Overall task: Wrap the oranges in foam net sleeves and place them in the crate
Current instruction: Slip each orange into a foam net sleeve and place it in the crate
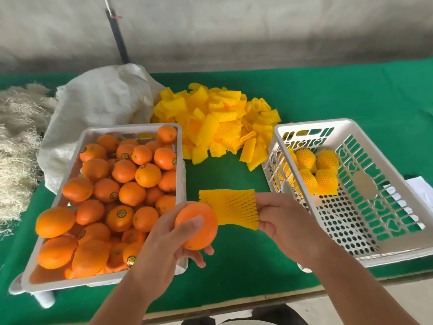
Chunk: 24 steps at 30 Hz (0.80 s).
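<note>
My left hand [173, 245] grips a bare orange [199, 225] above the green table, between the two crates. My right hand [281, 219] pinches the right end of a yellow foam net sleeve [230, 207], whose left end touches the orange. A white crate [180, 141] on the left is full of loose oranges [121, 184]. On the right a white perforated crate [351, 226] holds several sleeved oranges [316, 170] at its far end. A heap of yellow sleeves [218, 118] lies behind, in the middle.
A white woven sack [100, 97] lies behind the left crate. Pale straw-like fibre [18, 137] is piled at the far left. The green table cover [351, 95] ends at a front edge near me. White paper [419, 186] lies at the far right.
</note>
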Tool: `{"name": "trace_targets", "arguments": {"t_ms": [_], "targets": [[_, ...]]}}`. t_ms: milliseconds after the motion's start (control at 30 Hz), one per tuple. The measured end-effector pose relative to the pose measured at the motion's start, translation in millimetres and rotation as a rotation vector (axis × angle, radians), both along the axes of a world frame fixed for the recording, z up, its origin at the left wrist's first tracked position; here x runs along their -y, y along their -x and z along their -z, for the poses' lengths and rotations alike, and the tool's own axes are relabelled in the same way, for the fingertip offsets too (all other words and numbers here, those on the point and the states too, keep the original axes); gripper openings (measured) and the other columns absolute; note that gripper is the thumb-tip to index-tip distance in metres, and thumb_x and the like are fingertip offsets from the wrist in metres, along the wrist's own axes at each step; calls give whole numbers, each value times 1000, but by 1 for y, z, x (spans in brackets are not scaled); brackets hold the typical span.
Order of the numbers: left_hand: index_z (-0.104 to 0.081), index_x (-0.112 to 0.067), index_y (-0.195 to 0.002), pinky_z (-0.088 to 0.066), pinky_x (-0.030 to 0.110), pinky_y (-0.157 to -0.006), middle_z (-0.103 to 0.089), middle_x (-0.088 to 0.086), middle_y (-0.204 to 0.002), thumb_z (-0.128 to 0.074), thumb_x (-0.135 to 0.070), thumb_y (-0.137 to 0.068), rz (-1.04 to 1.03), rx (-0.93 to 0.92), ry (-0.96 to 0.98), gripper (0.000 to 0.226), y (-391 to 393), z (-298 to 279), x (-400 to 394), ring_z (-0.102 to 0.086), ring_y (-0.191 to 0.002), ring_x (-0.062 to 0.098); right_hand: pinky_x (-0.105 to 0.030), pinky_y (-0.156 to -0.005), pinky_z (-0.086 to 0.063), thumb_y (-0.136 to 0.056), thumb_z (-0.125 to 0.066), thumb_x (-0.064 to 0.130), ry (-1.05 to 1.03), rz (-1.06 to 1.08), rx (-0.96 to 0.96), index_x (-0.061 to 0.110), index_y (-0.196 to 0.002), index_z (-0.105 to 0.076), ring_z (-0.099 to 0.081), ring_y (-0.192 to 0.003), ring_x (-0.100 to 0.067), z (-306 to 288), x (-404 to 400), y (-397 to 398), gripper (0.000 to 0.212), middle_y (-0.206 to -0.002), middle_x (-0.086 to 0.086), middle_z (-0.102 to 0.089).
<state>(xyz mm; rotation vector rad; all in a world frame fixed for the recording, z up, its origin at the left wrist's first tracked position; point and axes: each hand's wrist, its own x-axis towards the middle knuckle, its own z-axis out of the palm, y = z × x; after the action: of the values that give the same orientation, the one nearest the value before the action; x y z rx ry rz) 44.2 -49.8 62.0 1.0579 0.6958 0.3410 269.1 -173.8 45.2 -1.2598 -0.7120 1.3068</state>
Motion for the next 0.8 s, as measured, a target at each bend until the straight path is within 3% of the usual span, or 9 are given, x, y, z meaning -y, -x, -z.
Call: {"name": "trace_targets", "arguments": {"t_ms": [133, 300, 433, 500, 567, 633, 733, 800], "targets": [[-72, -18, -127, -58, 37, -55, -71, 21, -108, -89, -64, -68, 79, 42, 22, 77, 20, 1, -6, -71, -78, 40, -35, -109, -52, -106, -47, 3, 68, -170, 16, 17, -134, -72, -65, -132, -28, 5, -9, 12, 41, -137, -10, -71], [-64, 2, -134, -55, 33, -50, -68, 23, -94, -83, -60, -79, 97, 238, 216, 84, 47, 10, -11, -68, -68, 31, -41, -96, -61, -99, -67, 21, 107, -108, 16, 17, -126, -76, -72, -118, -34, 10, -13, 33, 28, -125, -16, -75], [-65, -1, -134, -55, 31, -49, -67, 22, -97, -85, -59, -78, 126, 263, 233, 83, 55, 12, -12, -69, -69, 31, -65, -100, -56, -97, -65, 12, 105, 5, 25, 11, -120, -78, -72, -114, -43, 18, -17, 51, 26, -119, -21, -76], [-64, 1, -135, -55, 31, -48, -67, 23, -95, -85, -57, -79, 134, 285, 262, 84, 55, 11, -9, -68, -68, 31, -69, -96, -56, -94, -67, 18, 104, 63, 56, 10, -116, -80, -73, -108, -47, 19, -18, 58, 26, -114, -22, -77], [-58, 5, -139, -57, 32, -50, -67, 23, -91, -80, -55, -86, 155, 357, 329, 83, 54, 10, -7, -69, -67, 30, -56, -81, -64, -89, -72, 27, 99, 93, 84, 9, -109, -82, -76, -91, -40, 18, -17, 59, 28, -103, -21, -79], [-50, 11, -142, -60, 34, -58, -68, 25, -94, -69, -47, -98, 209, 485, 431, 75, 52, 8, -5, -71, -74, 31, -32, -67, -61, -90, -72, 24, 95, 81, 59, 9, -102, -83, -74, -74, -20, 16, -14, 57, 22, -92, -14, -80], [-41, 14, -146, -62, 36, -65, -66, 27, -100, -59, -39, -106, 267, 592, 549, 68, 45, 4, -1, -72, -83, 34, -33, -78, -62, -95, -65, 24, 117, 59, -54, 9, -106, -83, -77, -91, -24, 14, -8, 48, 25, -106, -18, -80], [-47, 13, -144, -61, 34, -60, -66, 25, -94, -63, -43, -103, 250, 544, 509, 71, 39, 4, 4, -71, -77, 32, -36, -88, -61, -99, -59, 22, 120, -7, -124, 11, -110, -82, -77, -103, -26, 11, -2, 40, 28, -113, -17, -79]]}}
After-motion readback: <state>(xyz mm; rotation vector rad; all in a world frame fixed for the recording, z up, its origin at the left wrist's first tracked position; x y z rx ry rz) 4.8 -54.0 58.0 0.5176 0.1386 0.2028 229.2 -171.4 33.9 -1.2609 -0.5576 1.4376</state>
